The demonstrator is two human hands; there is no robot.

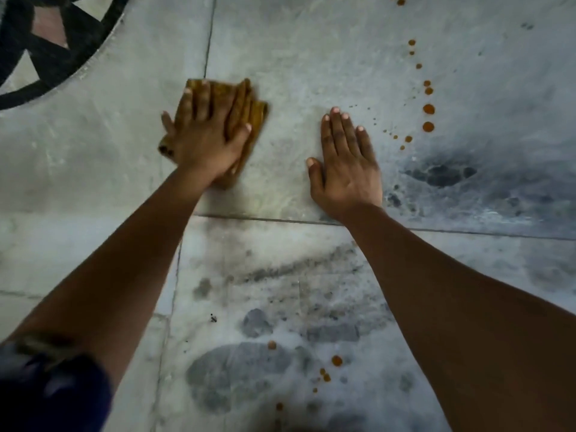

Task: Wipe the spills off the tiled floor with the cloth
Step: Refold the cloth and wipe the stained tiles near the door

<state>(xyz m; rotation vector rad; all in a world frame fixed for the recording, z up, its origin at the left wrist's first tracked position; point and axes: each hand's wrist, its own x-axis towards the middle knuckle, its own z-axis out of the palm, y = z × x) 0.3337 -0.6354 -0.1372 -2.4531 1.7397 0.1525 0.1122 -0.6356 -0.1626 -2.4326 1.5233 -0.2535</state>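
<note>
Head view: the left hand (207,141) presses flat, fingers straight, on the folded mustard cloth (252,110), which lies on the tiled floor (296,73) — well left of the orange spills (428,109). The right hand (346,169) rests flat on bare tile, fingers straight and together, near those drops.

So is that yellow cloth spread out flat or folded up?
Folded. The cloth shows stacked layered edges beside the left hand pressing flat on it.
</note>
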